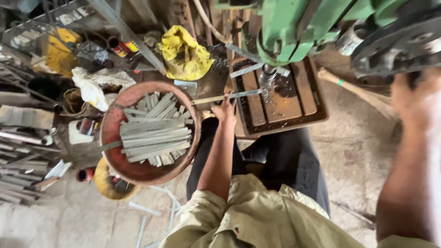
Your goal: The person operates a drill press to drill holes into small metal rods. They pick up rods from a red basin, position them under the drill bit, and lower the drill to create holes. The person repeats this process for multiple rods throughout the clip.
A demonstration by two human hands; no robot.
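Fingers (226,106) of your left hand (223,110) pinch one metal strip (229,96) under the drill bit (267,76), your blurred right hand (415,98) grips unclearly, and many strips (154,133) wait in the bowl (112,121) beside the drill.

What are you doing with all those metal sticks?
A person sits at a green drill press. The left hand holds a thin flat grey metal strip on the rusty brown slotted machine table, under the drill bit. The right hand is raised by the dark round wheel. A round reddish-brown bowl beside them holds many similar strips.
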